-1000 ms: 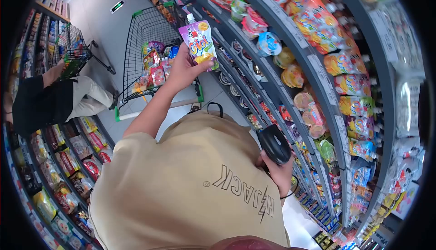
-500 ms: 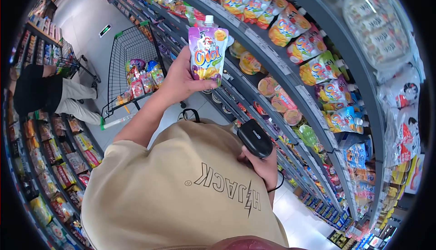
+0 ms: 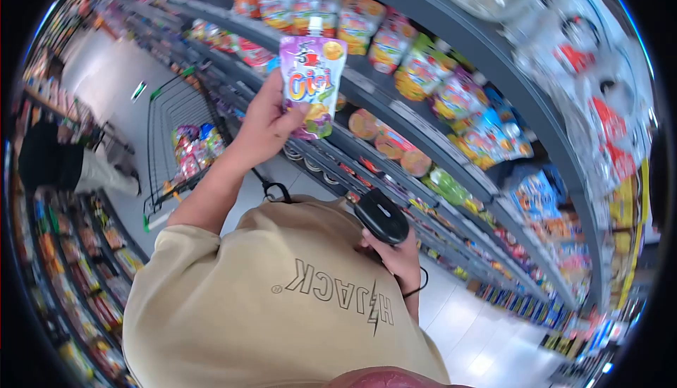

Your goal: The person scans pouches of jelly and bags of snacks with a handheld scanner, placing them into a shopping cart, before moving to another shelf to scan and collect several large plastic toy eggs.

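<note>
The pouch point(image 3: 312, 86) has shifted along the shelf point(image 3: 455, 28), pinched by left fingers point(image 3: 293, 117), right fingers point(image 3: 378, 245) seemingly curled round a black device point(image 3: 381, 217).

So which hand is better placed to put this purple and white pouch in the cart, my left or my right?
Probably your left hand: it grips the pouch, and the cart stands on that side. Your right hand is farther from it and holds a black device.
</note>
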### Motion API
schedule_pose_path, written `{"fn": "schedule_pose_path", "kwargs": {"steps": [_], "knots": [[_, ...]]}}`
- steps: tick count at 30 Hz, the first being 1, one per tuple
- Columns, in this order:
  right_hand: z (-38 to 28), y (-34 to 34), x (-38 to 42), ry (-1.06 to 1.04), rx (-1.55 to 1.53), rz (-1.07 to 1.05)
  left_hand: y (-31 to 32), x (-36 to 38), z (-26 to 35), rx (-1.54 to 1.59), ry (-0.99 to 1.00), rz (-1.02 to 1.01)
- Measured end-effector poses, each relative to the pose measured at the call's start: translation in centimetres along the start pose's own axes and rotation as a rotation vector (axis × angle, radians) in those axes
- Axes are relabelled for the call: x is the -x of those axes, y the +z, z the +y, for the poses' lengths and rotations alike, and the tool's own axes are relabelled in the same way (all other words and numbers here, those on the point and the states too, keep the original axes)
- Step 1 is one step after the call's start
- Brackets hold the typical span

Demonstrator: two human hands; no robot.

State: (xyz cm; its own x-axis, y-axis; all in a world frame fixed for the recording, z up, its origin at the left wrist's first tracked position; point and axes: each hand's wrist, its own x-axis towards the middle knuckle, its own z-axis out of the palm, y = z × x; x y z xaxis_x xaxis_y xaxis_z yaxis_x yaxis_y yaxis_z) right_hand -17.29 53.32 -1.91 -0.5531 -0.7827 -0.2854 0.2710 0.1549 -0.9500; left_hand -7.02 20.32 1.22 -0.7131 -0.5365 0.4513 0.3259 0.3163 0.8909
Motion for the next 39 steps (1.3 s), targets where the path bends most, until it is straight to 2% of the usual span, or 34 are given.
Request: {"fn": "schedule_pose_path", "kwargs": {"steps": [3, 8, 14, 18, 21, 22, 24, 26, 32, 35, 39], "knots": [[-0.1, -1.1, 0.4, -0.045, 0.117, -0.055, 3.0, -2.0, 0.7, 0.168, -0.084, -0.11], [-0.3, -1.9, 1.2, -0.142, 0.067, -0.086, 8.2, -5.3, 0.6, 0.18, 0.024, -0.28], [0.2, -2.8, 2.1, -0.114, 0.017, -0.038, 14.0, -8.9, -0.5, 0.188, 0.093, -0.287], [0.8, -3.4, 2.5, -0.07, -0.005, -0.007, 16.0, -10.1, -1.6, -0.01, 0.09, -0.313], [0.7, -3.7, 2.6, -0.064, -0.015, -0.014, 17.6, -9.9, -2.7, 0.003, 0.094, -0.362], [0.7, -3.7, 2.5, -0.069, -0.012, -0.02, 17.6, -9.8, -2.8, -0.162, 0.108, -0.381], [0.9, -3.7, 2.4, -0.083, -0.004, -0.024, 17.9, -9.4, -2.4, -0.28, 0.081, -0.381], [0.9, -3.6, 2.2, -0.093, 0.015, -0.029, 17.9, -9.2, -0.7, -0.449, -0.012, -0.377], [1.0, -2.7, 1.2, -0.088, 0.052, -0.045, 17.2, -8.6, -1.9, -0.565, 0.501, -0.092], [0.9, -1.8, 0.6, -0.059, 0.067, -0.062, 15.3, -7.3, -1.6, -0.569, 0.537, -0.009], [0.7, -0.6, -0.5, -0.039, 0.104, -0.075, 9.2, -4.4, -4.9, -0.419, 0.355, 0.079]]}}
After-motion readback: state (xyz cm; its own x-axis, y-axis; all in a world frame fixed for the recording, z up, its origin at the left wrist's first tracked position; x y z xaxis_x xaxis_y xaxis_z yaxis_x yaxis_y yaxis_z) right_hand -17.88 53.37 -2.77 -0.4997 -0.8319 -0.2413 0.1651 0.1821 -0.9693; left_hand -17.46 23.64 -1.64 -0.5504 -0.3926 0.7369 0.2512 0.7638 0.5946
